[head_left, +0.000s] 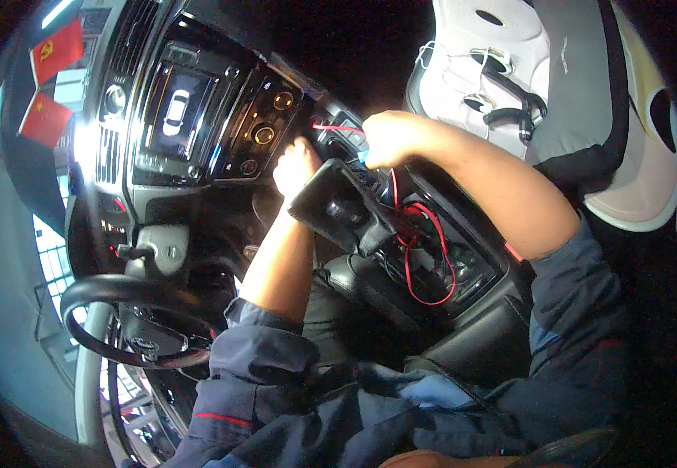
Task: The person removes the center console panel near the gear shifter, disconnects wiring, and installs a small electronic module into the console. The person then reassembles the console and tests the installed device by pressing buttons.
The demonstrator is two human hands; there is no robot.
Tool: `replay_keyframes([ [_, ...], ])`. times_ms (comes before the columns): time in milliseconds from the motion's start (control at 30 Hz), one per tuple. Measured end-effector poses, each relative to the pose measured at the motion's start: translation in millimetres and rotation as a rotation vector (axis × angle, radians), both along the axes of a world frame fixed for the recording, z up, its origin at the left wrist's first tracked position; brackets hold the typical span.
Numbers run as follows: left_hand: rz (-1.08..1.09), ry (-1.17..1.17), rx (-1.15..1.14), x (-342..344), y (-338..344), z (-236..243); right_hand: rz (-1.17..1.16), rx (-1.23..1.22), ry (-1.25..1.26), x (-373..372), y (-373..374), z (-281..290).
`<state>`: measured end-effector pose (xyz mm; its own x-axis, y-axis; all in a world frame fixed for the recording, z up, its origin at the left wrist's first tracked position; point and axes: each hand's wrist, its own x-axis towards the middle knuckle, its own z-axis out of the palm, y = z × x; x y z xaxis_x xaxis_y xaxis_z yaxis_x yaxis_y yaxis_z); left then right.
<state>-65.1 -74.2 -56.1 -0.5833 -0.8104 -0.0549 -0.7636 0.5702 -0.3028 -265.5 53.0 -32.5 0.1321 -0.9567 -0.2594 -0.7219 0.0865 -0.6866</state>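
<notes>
The fingers of the right hand [389,140] look pinched together on a small blue piece [363,157], which pokes out at their tips above the centre console [471,201]. From my remote seat I see a thin red cable [412,210] meeting that hand: one stretch reaches it from the dash side, another drops from beneath it toward the open compartment behind. There the cable bunches up and throws a wide loop over dark contents I cannot make out.

The left hand [295,168] is curled just beside a black wedge-shaped part [342,204] that stands between the two hands. Its fingertips are turned away from me, so I cannot tell whether they grip anything.

Both dark blue sleeves [264,355] are pushed up, leaving the forearms bare. Ahead of the left hand I get the dash, with its round knobs [263,134] and a lit screen [174,113] showing a white car outline. The steering wheel [151,290] sits on my left; a pale seat cover [502,23] lies beyond the right forearm.
</notes>
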Motion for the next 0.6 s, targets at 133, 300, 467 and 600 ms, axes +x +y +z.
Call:
replay_keyframes([
  [133,0.008,-0.017,0.014,3,2,3,-0.166,-0.056,-0.134,8,11,-6],
  [300,0.055,-0.024,0.076,12,-5,5,-0.215,-0.021,-0.120,13,14,4],
  [467,0.084,0.065,0.083,11,-9,-7,-0.226,0.065,-0.239,14,20,10],
  [600,0.126,0.005,0.081,7,-12,-7,-0.208,0.015,-0.219,14,20,8],
])
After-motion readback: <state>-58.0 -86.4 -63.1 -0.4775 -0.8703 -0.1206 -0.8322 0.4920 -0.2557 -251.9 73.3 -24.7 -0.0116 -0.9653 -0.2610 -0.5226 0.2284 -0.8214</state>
